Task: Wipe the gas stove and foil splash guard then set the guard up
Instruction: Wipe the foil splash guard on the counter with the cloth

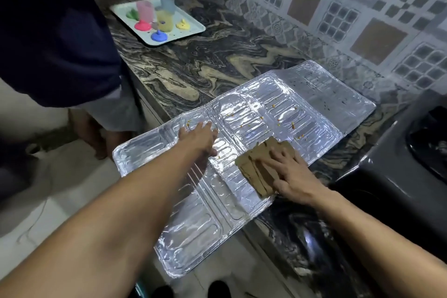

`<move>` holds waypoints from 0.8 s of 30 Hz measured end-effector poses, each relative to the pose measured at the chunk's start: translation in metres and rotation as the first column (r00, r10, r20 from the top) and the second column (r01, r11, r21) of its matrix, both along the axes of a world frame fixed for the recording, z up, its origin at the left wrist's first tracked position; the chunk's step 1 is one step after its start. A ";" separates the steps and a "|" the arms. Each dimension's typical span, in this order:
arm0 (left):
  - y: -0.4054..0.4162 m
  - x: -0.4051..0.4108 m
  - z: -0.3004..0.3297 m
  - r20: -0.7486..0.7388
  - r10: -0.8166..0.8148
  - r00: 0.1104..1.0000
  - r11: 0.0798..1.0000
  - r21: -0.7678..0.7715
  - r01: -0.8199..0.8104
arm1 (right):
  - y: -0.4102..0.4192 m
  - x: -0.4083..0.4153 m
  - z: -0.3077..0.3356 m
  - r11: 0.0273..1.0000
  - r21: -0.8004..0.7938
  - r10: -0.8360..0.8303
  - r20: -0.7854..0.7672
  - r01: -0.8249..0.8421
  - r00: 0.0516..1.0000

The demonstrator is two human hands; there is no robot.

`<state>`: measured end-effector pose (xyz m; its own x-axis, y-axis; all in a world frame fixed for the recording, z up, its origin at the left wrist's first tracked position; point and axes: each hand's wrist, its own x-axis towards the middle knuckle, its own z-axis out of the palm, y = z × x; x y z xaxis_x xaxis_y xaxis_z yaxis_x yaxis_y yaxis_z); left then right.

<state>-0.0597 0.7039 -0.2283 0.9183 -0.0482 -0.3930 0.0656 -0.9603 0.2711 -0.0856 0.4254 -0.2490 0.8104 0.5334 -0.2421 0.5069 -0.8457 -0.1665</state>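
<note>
The foil splash guard (242,143) lies unfolded and flat on the marble counter (193,65), w/ its near panels hanging over the counter edge toward the person. The step in hand is, I judge, wiping the guard; it is not yet set up. The left hand (200,140) lies flat w/ straight, spread fingers on the middle of the guard and holds it down, gripping nothing. The right hand (287,172) presses a folded brown cloth (261,167) onto the guard's near-right part, fingers laid over the cloth rather than curled round it. Small orange and yellow crumbs (292,125) sit on the guard beyond the cloth, approx. toward the wall. So the next move calls for pushing the cloth away over those crumbs while the left hand keeps the thin foil from sliding. The gas stove (411,152) stands just right of the guard.
</note>
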 end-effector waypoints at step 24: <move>0.035 -0.072 -0.018 0.369 0.703 0.608 0.676 -0.080 -0.733 | 0.035 -0.032 -0.016 0.983 -0.096 -0.151 0.076 0.158 0.986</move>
<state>-0.1322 0.7386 -0.2462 0.7139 0.7000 -0.0213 0.6605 -0.6629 0.3525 -0.1177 0.4607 -0.2650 0.8978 0.3758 -0.2297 0.3758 -0.9256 -0.0451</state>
